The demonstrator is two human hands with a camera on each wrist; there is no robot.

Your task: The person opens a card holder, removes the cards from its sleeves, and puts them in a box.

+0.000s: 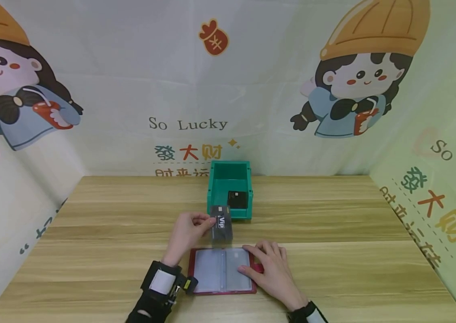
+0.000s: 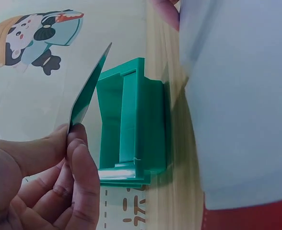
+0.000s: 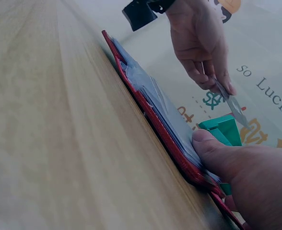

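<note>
My left hand pinches a dark grey card marked VIP between thumb and fingers. The card is in the air above the table, overlapping the green bin's front edge in the head view; the left wrist view shows it nearly edge-on. Below it lies an open card holder with a red cover and clear sleeve pages. My right hand rests at the holder's right side, its thumb on the right-hand page. The other fingers of that hand are partly hidden in the right wrist view.
Behind the holder stands a green bin with a dark card inside. Everything sits on a wood-grain table. A printed cloth hangs at the back and sides.
</note>
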